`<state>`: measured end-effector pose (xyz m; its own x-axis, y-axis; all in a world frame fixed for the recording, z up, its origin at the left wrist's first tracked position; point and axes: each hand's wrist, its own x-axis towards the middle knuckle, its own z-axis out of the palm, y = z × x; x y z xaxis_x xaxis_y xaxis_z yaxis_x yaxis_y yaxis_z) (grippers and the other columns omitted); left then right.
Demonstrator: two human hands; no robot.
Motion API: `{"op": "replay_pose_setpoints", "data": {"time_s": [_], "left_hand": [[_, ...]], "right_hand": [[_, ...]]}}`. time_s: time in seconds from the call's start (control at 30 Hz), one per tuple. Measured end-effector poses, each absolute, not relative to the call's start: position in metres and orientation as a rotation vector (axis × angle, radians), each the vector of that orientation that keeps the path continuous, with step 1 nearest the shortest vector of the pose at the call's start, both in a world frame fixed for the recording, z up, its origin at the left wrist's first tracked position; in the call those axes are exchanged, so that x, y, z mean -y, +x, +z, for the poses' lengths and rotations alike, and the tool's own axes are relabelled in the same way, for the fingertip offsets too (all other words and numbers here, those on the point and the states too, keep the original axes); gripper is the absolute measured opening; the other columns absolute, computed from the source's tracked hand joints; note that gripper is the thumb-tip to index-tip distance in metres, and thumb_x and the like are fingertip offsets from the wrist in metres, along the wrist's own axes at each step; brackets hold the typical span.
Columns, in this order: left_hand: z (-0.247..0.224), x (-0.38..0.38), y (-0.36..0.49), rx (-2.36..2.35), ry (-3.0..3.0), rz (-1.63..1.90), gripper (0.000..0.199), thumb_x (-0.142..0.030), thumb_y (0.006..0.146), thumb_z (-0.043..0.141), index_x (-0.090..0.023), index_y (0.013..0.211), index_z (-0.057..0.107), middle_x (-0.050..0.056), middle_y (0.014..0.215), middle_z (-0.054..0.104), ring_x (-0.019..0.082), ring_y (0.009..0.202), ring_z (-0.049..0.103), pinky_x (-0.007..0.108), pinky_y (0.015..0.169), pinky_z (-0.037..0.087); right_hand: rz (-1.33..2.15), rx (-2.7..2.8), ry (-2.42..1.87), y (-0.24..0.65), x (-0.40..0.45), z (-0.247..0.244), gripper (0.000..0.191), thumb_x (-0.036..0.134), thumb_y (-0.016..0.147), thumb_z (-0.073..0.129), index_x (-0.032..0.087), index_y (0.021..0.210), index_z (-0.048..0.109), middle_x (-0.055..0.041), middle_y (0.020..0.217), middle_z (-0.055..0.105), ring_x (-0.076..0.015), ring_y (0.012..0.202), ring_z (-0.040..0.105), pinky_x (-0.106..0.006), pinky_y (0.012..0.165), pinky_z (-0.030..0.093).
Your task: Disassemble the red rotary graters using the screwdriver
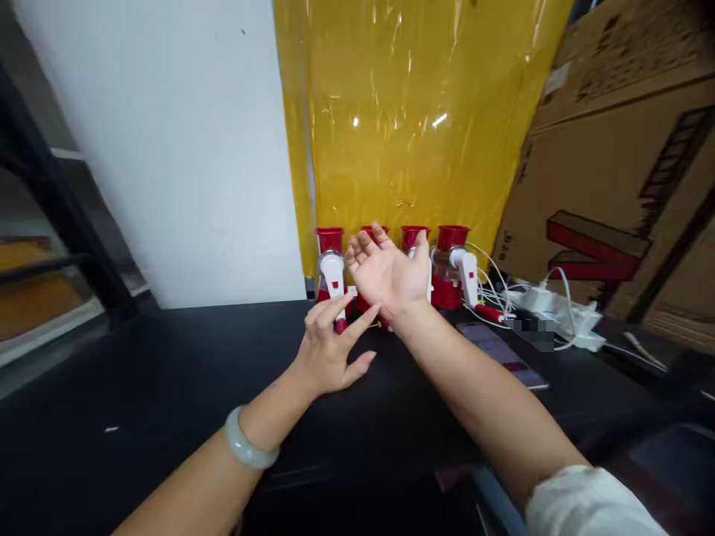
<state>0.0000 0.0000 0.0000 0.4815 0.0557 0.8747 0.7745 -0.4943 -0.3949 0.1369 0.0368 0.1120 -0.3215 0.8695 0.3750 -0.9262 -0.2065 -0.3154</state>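
Observation:
My right hand (389,277) is raised with its palm toward me, fingers apart and slightly curled, and nothing in it. Just below and to its left is my left hand (329,346), back upward, fingers spread and holding nothing. One left fingertip overlaps the heel of the right hand; whether they touch I cannot tell. Behind the hands stand several red and white hand-crank rotary graters in a row. The leftmost grater (331,268) shows its white crank, and the rightmost grater (450,279) has a red handle pointing right. My right hand partly hides the middle ones.
The graters stand on a black tabletop (184,372). At right lie a dark flat tablet or phone (494,350) and a white power strip (564,313) with tangled cables. A yellow plastic curtain (402,112), a white panel (179,149) and a cardboard box (603,179) border the back.

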Motion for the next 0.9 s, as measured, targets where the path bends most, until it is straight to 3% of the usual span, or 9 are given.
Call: {"op": "replay_pose_setpoints", "data": {"time_s": [0.2, 0.3, 0.43, 0.57, 0.7, 0.9], "left_hand": [[-0.004, -0.002, 0.004, 0.742, -1.778, -1.153, 0.077, -0.064, 0.097, 0.042, -0.022, 0.162, 0.041, 0.018, 0.146, 0.046, 0.033, 0.133, 0.042, 0.047, 0.115, 0.036], [-0.006, -0.002, -0.001, 0.751, -1.719, -1.198, 0.069, -0.067, 0.096, 0.044, -0.032, 0.156, 0.051, 0.014, 0.149, 0.044, 0.032, 0.136, 0.041, 0.047, 0.115, 0.036], [-0.01, -0.005, -0.013, 0.791, -1.687, -1.21, 0.06, -0.077, 0.086, 0.057, -0.046, 0.136, 0.068, 0.008, 0.148, 0.045, 0.033, 0.137, 0.039, 0.05, 0.117, 0.035], [-0.016, -0.009, -0.024, 0.896, -1.723, -1.208, 0.056, -0.085, 0.075, 0.062, -0.048, 0.114, 0.079, 0.007, 0.137, 0.051, 0.033, 0.136, 0.039, 0.05, 0.118, 0.034], [-0.017, -0.01, -0.026, 0.992, -1.793, -1.18, 0.05, -0.084, 0.072, 0.067, -0.05, 0.104, 0.082, 0.006, 0.129, 0.054, 0.032, 0.132, 0.041, 0.047, 0.117, 0.037], [-0.018, -0.01, -0.025, 0.887, -1.86, -1.193, 0.045, -0.083, 0.075, 0.065, -0.055, 0.108, 0.079, 0.005, 0.126, 0.055, 0.031, 0.132, 0.039, 0.046, 0.115, 0.039]], "right_hand": [[1.838, 0.676, 0.147, 0.127, -0.037, 0.109, 0.066, 0.078, 0.096, 0.025, 0.022, 0.095, 0.06, -0.0068, 0.085, 0.067, -0.0218, 0.086, 0.064, -0.04, 0.08, 0.058], [1.792, 0.742, 0.156, 0.123, -0.035, 0.11, 0.063, 0.077, 0.095, 0.028, 0.023, 0.097, 0.059, -0.0073, 0.09, 0.066, -0.0242, 0.096, 0.065, -0.044, 0.087, 0.057], [1.741, 0.829, 0.15, 0.12, -0.027, 0.11, 0.058, 0.076, 0.094, 0.032, 0.024, 0.097, 0.058, -0.0088, 0.095, 0.064, -0.0284, 0.112, 0.062, -0.051, 0.094, 0.054], [1.747, 0.817, 0.138, 0.118, -0.019, 0.111, 0.06, 0.077, 0.093, 0.029, 0.024, 0.094, 0.056, -0.0097, 0.095, 0.063, -0.0302, 0.117, 0.061, -0.052, 0.096, 0.053], [1.782, 0.784, 0.142, 0.119, -0.015, 0.113, 0.062, 0.078, 0.093, 0.025, 0.024, 0.092, 0.055, -0.0097, 0.095, 0.062, -0.0297, 0.117, 0.06, -0.05, 0.095, 0.053], [1.763, 0.84, 0.142, 0.122, -0.011, 0.113, 0.056, 0.075, 0.094, 0.032, 0.024, 0.093, 0.055, -0.0092, 0.096, 0.063, -0.0294, 0.116, 0.06, -0.05, 0.094, 0.054]]}}
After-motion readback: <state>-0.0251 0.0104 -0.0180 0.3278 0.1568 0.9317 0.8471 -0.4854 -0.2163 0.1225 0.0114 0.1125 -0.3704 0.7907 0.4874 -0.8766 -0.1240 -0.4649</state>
